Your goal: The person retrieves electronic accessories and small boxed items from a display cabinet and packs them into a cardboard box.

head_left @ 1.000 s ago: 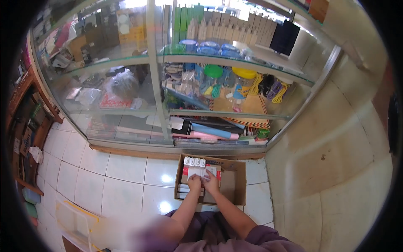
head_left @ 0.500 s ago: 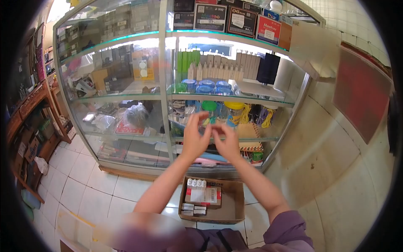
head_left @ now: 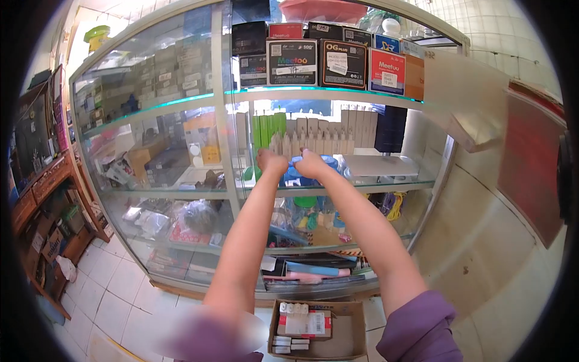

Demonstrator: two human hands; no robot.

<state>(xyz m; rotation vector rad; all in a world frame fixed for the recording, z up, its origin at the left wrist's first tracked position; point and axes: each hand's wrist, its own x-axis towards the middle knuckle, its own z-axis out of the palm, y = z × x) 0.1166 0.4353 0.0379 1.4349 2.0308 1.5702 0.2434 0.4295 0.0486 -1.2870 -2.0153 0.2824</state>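
Though earlier at the carton [head_left: 348, 329], hands [head_left: 274, 163] [head_left: 312, 165] now near bottles [head_left: 326, 145], grasp of fingers [head_left: 264, 158] unclear.

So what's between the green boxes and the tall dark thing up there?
In the head view: upright pale boxes, with smaller narrow-topped pale items in front.

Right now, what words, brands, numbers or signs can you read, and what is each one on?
"Meetoo", last letters soft: large black box.
"500": the same box, upper right.
"OG PLUS": black-and-orange box beside it.
"Meet", ending unclear: red box further right.
Too small or blurred: the stickers on these boxes, the print on the open carton, and the label on the smaller box inside it.
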